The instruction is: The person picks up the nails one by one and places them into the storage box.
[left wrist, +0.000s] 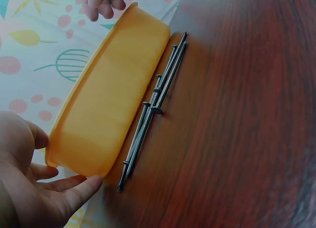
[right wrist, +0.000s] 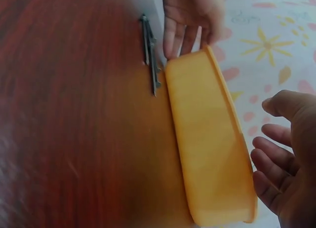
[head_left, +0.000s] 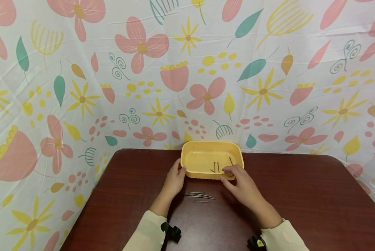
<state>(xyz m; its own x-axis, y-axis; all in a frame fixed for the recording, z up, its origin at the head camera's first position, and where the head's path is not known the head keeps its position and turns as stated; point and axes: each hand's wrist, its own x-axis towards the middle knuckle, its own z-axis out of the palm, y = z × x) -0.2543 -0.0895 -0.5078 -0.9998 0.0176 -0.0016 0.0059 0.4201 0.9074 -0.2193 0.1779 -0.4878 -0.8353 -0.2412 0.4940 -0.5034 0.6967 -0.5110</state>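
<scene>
A yellow plastic box (head_left: 203,157) stands near the back edge of the table, with several nails (head_left: 218,168) lying inside it. My left hand (head_left: 174,182) holds the box by its left end, thumb at the front corner and fingers along the side. Over the front right part of the box is my right hand (head_left: 245,186), its fingers loosely bent; the right wrist view shows nothing between thumb and fingers. In front of the box, more long, flat-headed nails (left wrist: 157,110) lie in a loose bunch on the table.
The dark reddish-brown wooden table (head_left: 300,195) has rounded back corners. A white cloth (head_left: 181,115) with printed flowers and leaves hangs behind it and to its left. Black straps (head_left: 171,232) sit on both wrists over light sleeves (head_left: 146,232).
</scene>
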